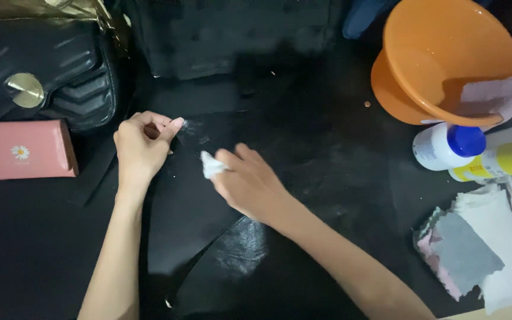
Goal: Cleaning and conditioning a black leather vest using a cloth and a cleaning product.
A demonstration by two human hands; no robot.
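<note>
My right hand (pixel 249 182) pinches a small white wad of tissue (pixel 210 164) and presses it against a black leather-like sheet (pixel 197 219) lying on the dark surface. My left hand (pixel 141 148) rests on the sheet's upper left part, fingers curled, thumb tip beside a whitish smear (pixel 192 131). A shiny wet-looking patch (pixel 241 246) shows lower on the sheet.
A black quilted handbag (pixel 48 65) and a pink wallet (pixel 24 149) lie at the left. An orange bowl (pixel 440 56) with a cloth over its rim stands at the upper right, a blue-capped white bottle (pixel 445 145) and a yellow-labelled bottle (pixel 499 163) below it, used tissues (pixel 481 249) at the lower right.
</note>
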